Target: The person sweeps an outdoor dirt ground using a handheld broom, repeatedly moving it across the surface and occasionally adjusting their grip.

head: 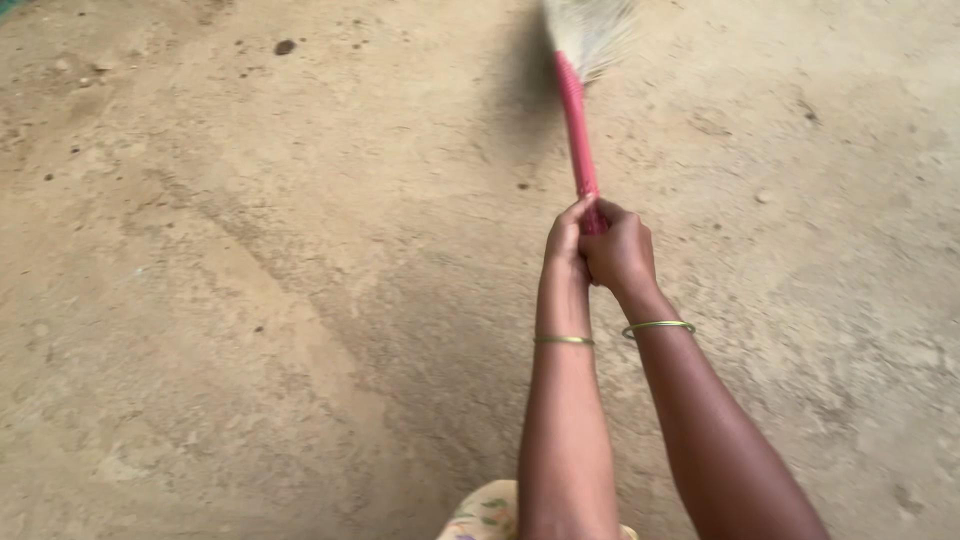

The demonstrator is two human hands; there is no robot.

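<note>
The left hand and the right hand are touching side by side, both closing around the near end of the broom handle, which is stretching away from them toward the bristles at the far edge. A pebble is lying on the ground well to the left of the bristles, and a bangle is sitting on each wrist behind the hands.

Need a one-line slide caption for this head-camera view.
Left hand and right hand together grip the pink handle of a broom, its pale bristles blurred above a dusty earthen floor.
</note>
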